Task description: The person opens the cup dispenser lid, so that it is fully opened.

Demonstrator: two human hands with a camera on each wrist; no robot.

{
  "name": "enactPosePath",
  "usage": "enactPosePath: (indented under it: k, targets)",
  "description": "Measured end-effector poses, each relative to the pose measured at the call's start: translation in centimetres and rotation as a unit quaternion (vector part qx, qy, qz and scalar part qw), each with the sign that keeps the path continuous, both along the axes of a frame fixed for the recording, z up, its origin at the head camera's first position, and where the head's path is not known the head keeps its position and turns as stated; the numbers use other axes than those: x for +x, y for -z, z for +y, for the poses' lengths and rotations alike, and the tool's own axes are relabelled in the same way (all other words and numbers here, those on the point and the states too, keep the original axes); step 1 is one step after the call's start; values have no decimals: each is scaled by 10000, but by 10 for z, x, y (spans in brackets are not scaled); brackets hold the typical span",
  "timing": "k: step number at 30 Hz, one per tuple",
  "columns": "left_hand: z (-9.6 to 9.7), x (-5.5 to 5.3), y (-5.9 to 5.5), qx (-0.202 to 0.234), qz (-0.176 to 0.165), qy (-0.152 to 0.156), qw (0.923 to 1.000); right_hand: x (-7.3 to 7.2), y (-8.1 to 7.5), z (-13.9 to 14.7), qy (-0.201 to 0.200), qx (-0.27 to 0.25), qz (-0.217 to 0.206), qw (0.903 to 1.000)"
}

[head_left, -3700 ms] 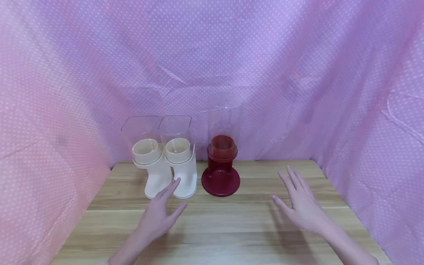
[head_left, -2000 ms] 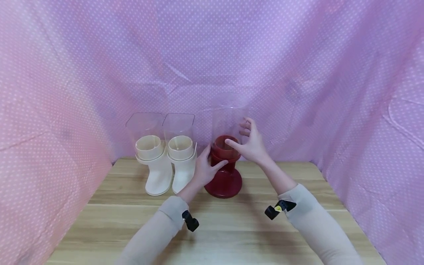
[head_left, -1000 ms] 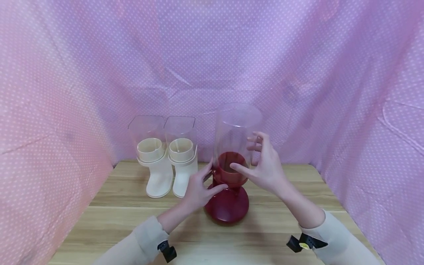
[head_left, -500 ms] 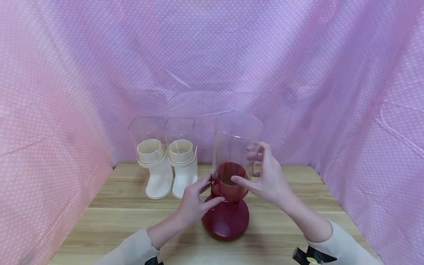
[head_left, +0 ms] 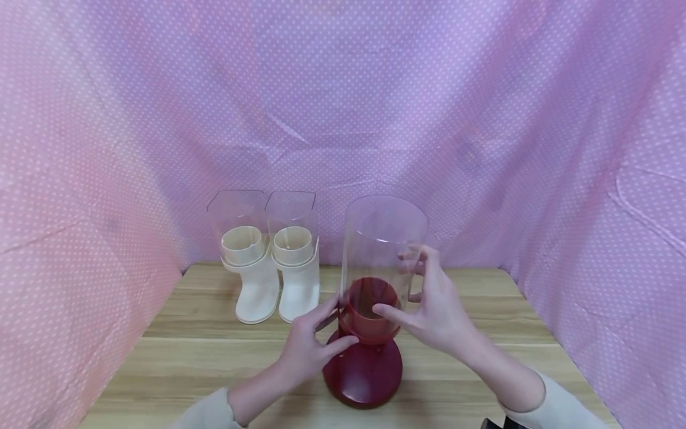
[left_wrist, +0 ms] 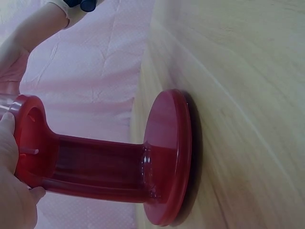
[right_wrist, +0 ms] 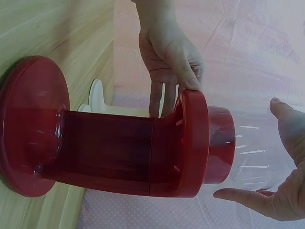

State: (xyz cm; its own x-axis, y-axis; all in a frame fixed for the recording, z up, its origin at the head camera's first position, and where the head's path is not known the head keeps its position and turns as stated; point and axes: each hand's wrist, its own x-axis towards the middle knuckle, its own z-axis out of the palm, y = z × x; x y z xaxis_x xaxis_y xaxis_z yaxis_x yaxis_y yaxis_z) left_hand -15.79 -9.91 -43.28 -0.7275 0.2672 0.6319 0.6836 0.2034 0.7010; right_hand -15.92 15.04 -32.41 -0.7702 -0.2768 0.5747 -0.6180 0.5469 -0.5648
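A red dispenser stand (head_left: 362, 376) with a round base carries a tall clear tube (head_left: 382, 229), in the front middle of the table in the head view. My left hand (head_left: 304, 348) grips the red collar (right_wrist: 193, 143) below the tube, thumb in front and fingers behind at the left. Higher up, my right hand (head_left: 436, 310) holds the clear tube from the right, thumb at the front and fingers curved around the far side. The left wrist view shows the hollow red column and the base (left_wrist: 167, 157) close over the wood, with a dark shadow along its edge.
Two cream dispensers (head_left: 257, 298) with clear square-topped containers (head_left: 292, 208) stand side by side at the back left of the wooden table (head_left: 177, 363). A pink dotted cloth (head_left: 343, 89) hangs around the back and sides.
Both hands have come from apart over the table to the red dispenser and taken hold of it. They have brought it from the back toward the table's front. The cream dispensers stayed put.
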Motion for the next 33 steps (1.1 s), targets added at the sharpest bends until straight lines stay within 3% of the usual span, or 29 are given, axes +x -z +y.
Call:
enactPosePath:
  k: [9,16,20,22,25,29,31,33]
  targets:
    - [-1,12,3,213,-204,-28,9996,7,4,-2,-65,17,108,9999]
    - [-10,25,10,303,-198,-248,9990,14,10,-8,-309,-106,-189,9993]
    - [-11,23,15,372,-223,-213,9988,18,12,-6,-279,-164,-254,9992]
    - [-13,16,16,348,-352,-29,9988,18,12,-4,-238,-162,-243,9993]
    - [-19,-2,17,384,-818,631,9939,17,12,-3,-193,-147,-207,9995]
    - [-26,-23,18,398,-1601,1572,9737,15,15,-2,-281,-239,-184,9991]
    - [-27,-27,19,368,-1832,1740,9668,13,17,-1,-392,-297,-150,9987]
    - [-24,-28,20,406,-2020,1714,9634,10,19,2,-553,-328,-72,9979]
